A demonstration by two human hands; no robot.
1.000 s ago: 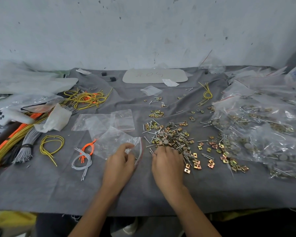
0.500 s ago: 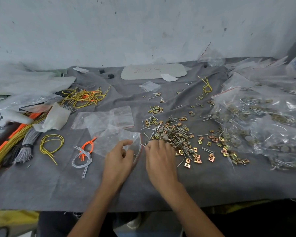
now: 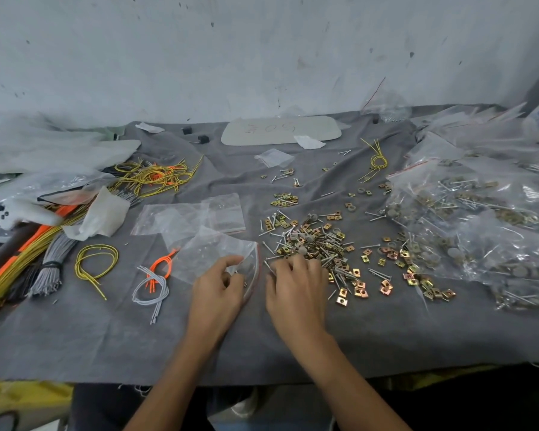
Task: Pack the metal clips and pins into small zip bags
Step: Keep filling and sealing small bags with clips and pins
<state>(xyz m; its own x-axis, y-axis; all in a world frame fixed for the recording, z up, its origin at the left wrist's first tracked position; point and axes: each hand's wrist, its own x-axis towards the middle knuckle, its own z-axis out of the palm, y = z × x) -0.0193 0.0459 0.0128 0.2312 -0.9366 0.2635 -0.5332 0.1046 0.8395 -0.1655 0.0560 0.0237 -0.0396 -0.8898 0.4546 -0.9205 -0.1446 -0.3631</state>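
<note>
- The left hand (image 3: 218, 287) is pinching the red-edged mouth of a small clear zip bag (image 3: 210, 253) between its thumb and curled fingers. It is holding the opening low against the grey cloth (image 3: 106, 337), turned toward the right.
- The right hand (image 3: 296, 290) is lying palm down just beside that opening, with its fingers bent onto the near edge of the heap of pins and clips (image 3: 318, 241). The fingertips are covering what is under them, so I cannot tell whether they are pinching anything.
- The step appears to be gathering a small portion and feeding it into the bag.
- To do this well, the left hand should be spreading the mouth wide and keeping it close to the heap. The right hand should be drawing only a few pieces at a time. The pins look sharp enough to pierce thin film, so sliding them in lengthwise seems wise.
- The held bag is looking almost empty. A few faint specks inside are too small to identify.
- Spare flat bags (image 3: 193, 216) are lying beyond the left hand, apparently empty.
- At the far right, large clear bags (image 3: 479, 219) are bulging with pins, clips and round grey pieces.
- Loose gold clips (image 3: 358, 289) are lying scattered just right of the right hand.
</note>
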